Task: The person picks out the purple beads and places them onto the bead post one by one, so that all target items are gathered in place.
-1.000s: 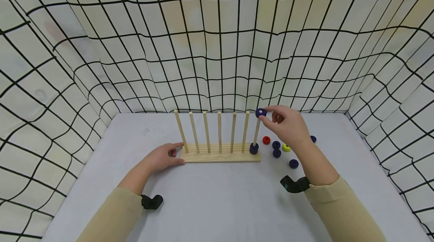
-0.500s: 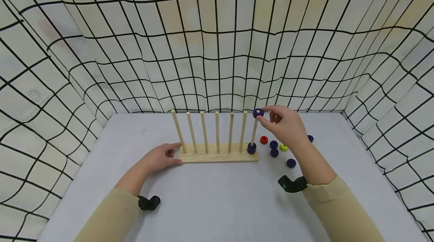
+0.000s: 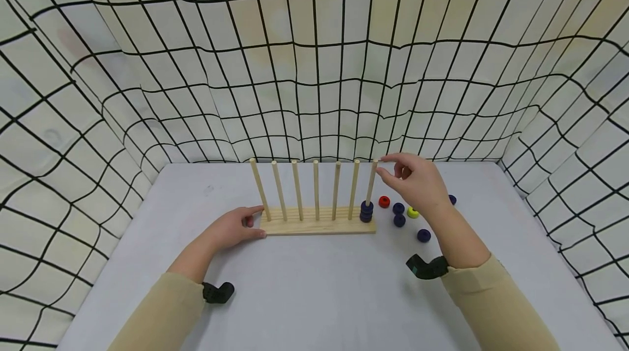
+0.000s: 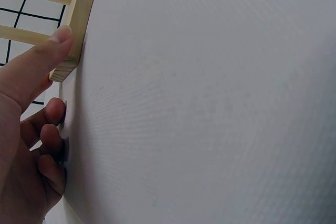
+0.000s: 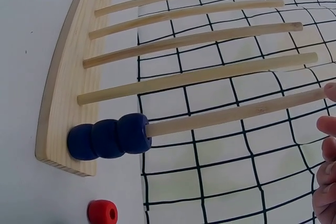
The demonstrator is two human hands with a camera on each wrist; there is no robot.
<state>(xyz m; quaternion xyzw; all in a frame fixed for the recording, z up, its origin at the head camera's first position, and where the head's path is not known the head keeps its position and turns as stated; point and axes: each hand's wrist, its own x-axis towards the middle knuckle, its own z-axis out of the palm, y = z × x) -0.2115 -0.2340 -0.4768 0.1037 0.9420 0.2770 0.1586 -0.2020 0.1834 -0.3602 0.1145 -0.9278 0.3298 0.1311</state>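
Observation:
A wooden peg board (image 3: 319, 227) with several upright dowels lies on the table. At its left end, my left hand (image 3: 241, 226) holds it between thumb and forefinger; the left wrist view shows the thumb (image 4: 62, 38) on the front edge. Three dark blue beads (image 5: 107, 137) are stacked at the foot of the rightmost dowel (image 3: 372, 182). Beside that dowel's tip is my right hand (image 3: 415, 176), thumb and forefinger parted with nothing between them. To the board's right lie a red bead (image 3: 384, 202), a yellow bead (image 3: 413, 212) and several blue beads (image 3: 423, 236).
White cloth covers the table (image 3: 314, 291). A black-lined grid backdrop (image 3: 319, 67) rises behind it and along both sides. Another blue bead (image 3: 452, 199) shows just past my right wrist.
The blue bead that my right hand held at the rightmost dowel's tip has been let go and dropped onto the stack below. My left hand stays on the board.

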